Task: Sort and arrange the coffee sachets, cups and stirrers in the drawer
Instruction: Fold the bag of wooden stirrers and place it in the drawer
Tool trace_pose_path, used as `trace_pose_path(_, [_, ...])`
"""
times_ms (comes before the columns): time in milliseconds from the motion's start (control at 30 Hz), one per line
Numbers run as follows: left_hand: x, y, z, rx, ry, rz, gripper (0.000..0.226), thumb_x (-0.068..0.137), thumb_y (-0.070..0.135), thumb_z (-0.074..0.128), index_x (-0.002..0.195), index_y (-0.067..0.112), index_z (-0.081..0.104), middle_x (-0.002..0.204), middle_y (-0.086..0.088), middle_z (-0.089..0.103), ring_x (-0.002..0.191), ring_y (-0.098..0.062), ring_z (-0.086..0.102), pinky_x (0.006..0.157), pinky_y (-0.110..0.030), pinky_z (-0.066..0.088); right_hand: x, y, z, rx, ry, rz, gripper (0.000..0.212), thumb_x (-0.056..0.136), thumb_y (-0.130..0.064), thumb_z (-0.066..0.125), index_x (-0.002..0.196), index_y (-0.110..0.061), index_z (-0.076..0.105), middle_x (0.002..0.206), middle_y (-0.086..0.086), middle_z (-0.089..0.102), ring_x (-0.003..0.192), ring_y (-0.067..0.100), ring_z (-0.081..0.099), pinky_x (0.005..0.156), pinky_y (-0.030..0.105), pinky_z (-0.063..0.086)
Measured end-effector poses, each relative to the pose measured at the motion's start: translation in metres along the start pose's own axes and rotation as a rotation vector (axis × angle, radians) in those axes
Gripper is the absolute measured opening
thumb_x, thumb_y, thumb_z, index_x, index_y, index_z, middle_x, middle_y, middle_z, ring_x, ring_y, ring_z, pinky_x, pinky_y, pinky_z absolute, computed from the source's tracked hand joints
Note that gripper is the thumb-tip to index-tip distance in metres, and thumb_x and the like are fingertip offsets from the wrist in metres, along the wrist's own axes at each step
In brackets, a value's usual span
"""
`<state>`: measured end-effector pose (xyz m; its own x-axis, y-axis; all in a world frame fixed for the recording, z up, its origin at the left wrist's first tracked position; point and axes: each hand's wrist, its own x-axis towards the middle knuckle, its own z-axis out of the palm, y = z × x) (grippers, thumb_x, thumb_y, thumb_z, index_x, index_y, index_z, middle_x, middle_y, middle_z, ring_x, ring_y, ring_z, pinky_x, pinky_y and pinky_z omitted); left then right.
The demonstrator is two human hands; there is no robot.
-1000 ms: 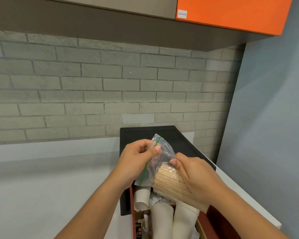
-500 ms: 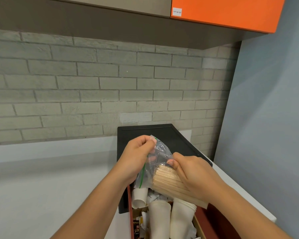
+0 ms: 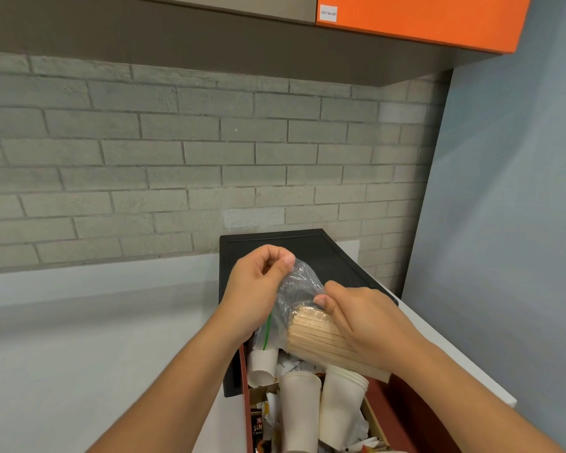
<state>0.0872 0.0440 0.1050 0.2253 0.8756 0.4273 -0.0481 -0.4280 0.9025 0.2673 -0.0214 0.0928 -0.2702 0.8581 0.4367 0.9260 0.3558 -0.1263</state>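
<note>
white counter [image 3: 79, 338], left hand [image 3: 255, 289] pinching top of clear bag [image 3: 296, 289], wooden stirrers [image 3: 321, 335] half in bag, right hand [image 3: 370, 325] gripping stirrer bundle, all held above open drawer [image 3: 378, 410] of white paper cups [image 3: 299, 410] and sachets [image 3: 258, 426]

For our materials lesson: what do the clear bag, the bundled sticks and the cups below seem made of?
Bag: thin plastic film, clear and glossy; it crinkles and is see-through. Sticks: probably wood, pale and matt, in flat, even strips. Cups: likely paper, off-white, matt, thin-walled.
</note>
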Motion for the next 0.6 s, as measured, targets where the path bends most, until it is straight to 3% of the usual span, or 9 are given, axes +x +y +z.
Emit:
trace_pose_path(133, [-0.002,0.001,-0.002,-0.070,0.053,0.000,0.003,0.084,0.028,0.073,0.082,0.028,0.074,0.081,0.003,0.073,0.080,-0.014,0.068,0.076,-0.032,0.057,0.000,0.000,-0.001,0.004,0.009,0.005,0.040,0.085,-0.061,0.005,0.091,-0.036,0.035,0.075,-0.017,0.047,0.073,0.005,0.052,0.060,0.015,0.036])
trace_pose_path(233, [-0.004,0.001,-0.006,-0.182,-0.041,-0.105,0.025,0.074,0.046,0.071,0.088,0.026,0.074,0.087,0.004,0.074,0.083,-0.010,0.070,0.070,-0.022,0.055,0.001,0.001,-0.002,0.008,0.014,0.014,0.041,0.085,-0.062,0.004,0.089,-0.035,0.036,0.071,-0.017,0.045,0.069,0.004,0.050,0.058,0.015,0.033])
trace_pose_path(300, [-0.005,0.000,-0.009,-0.179,-0.086,-0.191,0.032,0.077,0.054,0.065,0.089,0.025,0.074,0.087,0.006,0.073,0.083,-0.007,0.069,0.076,-0.025,0.054,0.000,0.002,-0.002,0.015,0.022,0.026,0.043,0.086,-0.061,0.004,0.086,-0.033,0.037,0.069,-0.015,0.047,0.068,0.005,0.050,0.059,0.019,0.036])
trace_pose_path(367, [-0.007,-0.003,-0.010,-0.116,-0.100,-0.211,0.022,0.087,0.047,0.062,0.083,0.029,0.074,0.085,0.008,0.072,0.082,-0.005,0.067,0.084,-0.030,0.050,-0.001,0.002,-0.003,0.012,0.014,0.040,0.044,0.088,-0.060,0.006,0.088,-0.031,0.039,0.071,-0.013,0.050,0.070,0.007,0.052,0.063,0.024,0.040])
trace_pose_path(467, [-0.009,-0.006,-0.010,-0.085,-0.105,-0.196,0.023,0.094,0.029,0.060,0.075,0.030,0.072,0.085,0.006,0.073,0.079,-0.004,0.068,0.075,-0.022,0.049,-0.001,0.001,-0.002,-0.009,-0.002,0.047,0.039,0.095,-0.054,0.013,0.091,-0.028,0.042,0.076,-0.012,0.054,0.073,0.009,0.054,0.066,0.026,0.043])
trace_pose_path(600, [-0.008,-0.008,-0.010,-0.064,-0.110,-0.194,0.019,0.095,0.027,0.060,0.089,0.014,0.072,0.092,-0.003,0.074,0.083,-0.010,0.069,0.070,-0.019,0.055,-0.001,0.001,-0.001,-0.027,-0.015,0.053,0.031,0.099,-0.050,0.018,0.092,-0.030,0.041,0.077,-0.013,0.053,0.075,0.009,0.054,0.065,0.023,0.041])
